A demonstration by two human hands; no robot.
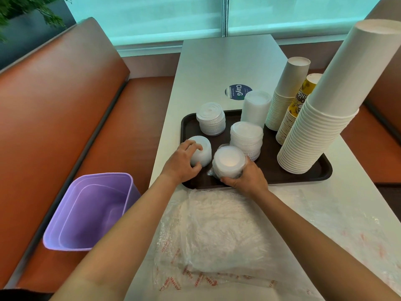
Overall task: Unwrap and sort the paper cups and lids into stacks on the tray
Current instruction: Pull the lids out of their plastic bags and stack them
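On dark tray [321, 172], round white lid stacks [246, 137], each hand [181, 161] gripping.

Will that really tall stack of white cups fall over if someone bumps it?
Probably yes: the tall white cup stack already leans and towers over its base on the tray. It looks light, being paper, so a nudge may tip or slide it.

Bright, even daylight from window [195, 16] behind far edge of surface [217, 68]; soft shadows; wide-angle bending at frame edges; slightly soft focus.
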